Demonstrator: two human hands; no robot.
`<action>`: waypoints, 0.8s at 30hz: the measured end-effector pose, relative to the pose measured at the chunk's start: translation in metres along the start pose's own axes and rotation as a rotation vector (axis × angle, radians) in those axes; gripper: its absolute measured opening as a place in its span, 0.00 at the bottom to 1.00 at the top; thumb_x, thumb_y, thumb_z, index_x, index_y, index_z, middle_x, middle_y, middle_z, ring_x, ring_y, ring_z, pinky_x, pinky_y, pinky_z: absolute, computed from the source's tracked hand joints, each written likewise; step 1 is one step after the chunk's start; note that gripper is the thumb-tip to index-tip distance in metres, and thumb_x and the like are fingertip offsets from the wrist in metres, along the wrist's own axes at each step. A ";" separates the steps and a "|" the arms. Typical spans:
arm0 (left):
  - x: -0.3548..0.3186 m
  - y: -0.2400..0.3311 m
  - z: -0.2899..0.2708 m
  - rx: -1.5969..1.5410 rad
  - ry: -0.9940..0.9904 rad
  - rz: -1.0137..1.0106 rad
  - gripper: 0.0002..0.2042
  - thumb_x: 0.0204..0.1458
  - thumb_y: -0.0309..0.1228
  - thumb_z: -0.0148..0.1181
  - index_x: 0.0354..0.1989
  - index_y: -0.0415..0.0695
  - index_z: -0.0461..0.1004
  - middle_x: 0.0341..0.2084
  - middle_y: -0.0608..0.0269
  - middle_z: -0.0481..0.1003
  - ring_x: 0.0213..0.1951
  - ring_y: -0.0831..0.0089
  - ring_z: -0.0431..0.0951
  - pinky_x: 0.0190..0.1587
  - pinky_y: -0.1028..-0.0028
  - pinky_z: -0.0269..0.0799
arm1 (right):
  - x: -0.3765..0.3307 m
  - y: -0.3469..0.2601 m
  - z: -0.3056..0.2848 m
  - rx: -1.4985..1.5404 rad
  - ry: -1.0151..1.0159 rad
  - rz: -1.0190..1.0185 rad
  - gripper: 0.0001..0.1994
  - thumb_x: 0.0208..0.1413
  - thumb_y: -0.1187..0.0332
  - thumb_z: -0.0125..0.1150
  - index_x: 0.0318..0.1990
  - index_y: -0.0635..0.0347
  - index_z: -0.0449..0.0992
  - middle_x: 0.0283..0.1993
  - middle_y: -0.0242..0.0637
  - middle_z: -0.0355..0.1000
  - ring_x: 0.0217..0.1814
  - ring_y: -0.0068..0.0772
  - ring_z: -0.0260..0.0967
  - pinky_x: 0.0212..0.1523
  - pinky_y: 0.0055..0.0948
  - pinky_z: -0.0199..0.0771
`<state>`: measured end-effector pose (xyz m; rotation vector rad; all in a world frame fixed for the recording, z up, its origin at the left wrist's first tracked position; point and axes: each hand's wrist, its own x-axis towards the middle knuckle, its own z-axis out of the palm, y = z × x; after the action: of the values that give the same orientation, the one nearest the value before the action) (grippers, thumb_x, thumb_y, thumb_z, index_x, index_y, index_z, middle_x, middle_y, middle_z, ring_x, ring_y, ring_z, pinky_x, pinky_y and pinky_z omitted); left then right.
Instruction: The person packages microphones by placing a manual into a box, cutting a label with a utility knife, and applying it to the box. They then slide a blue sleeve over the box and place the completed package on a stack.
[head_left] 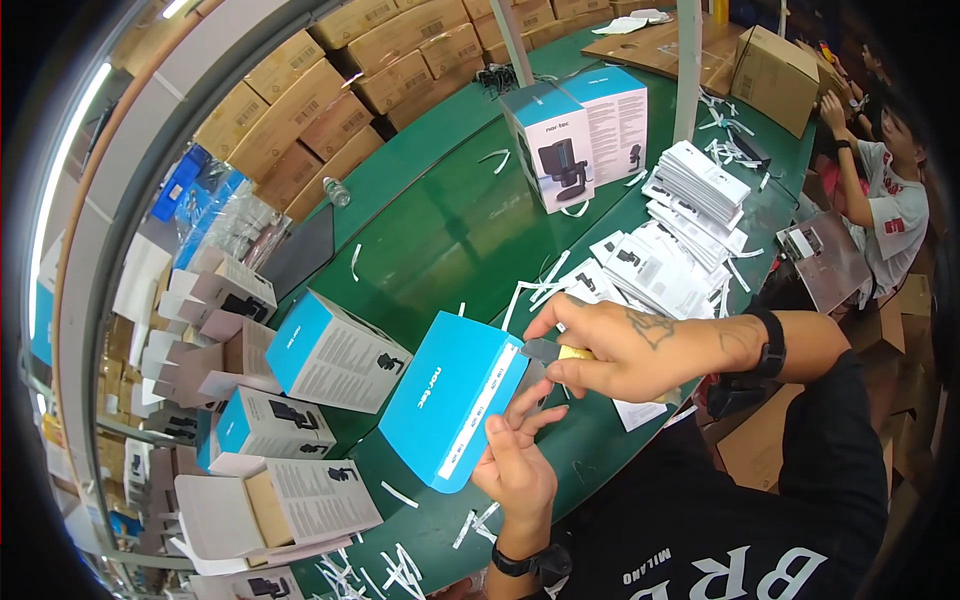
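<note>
A blue and white product box (455,395) lies tilted on the green table (450,220) in front of me. My left hand (515,460) holds its near right edge, fingers spread against the side. My right hand (625,345) reaches across from the right and grips a box cutter (560,352) with a yellow handle; its metal blade end touches the box's upper right edge by a white label strip.
Several more blue boxes, some with open flaps (270,510), lie at the left. Two upright boxes (575,130) stand mid-table beside stacks of white leaflets (690,215). Brown cartons (340,100) line the far edge. Another person (885,190) works at the right. White paper strips litter the table.
</note>
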<state>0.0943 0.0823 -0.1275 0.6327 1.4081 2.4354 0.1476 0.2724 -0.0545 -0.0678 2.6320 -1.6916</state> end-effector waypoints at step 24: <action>-0.001 -0.024 0.026 0.114 0.151 0.080 0.21 0.72 0.34 0.43 0.58 0.23 0.69 0.55 0.39 0.75 0.56 0.56 0.78 0.62 0.61 0.72 | 0.007 -0.006 -0.010 -0.641 0.199 -0.316 0.24 0.54 0.60 0.70 0.54 0.60 0.70 0.27 0.40 0.78 0.23 0.48 0.78 0.24 0.37 0.77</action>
<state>0.1080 0.1141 -0.1374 0.5496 1.6193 2.5256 0.1404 0.2788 -0.0448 -0.3497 3.3500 -0.8583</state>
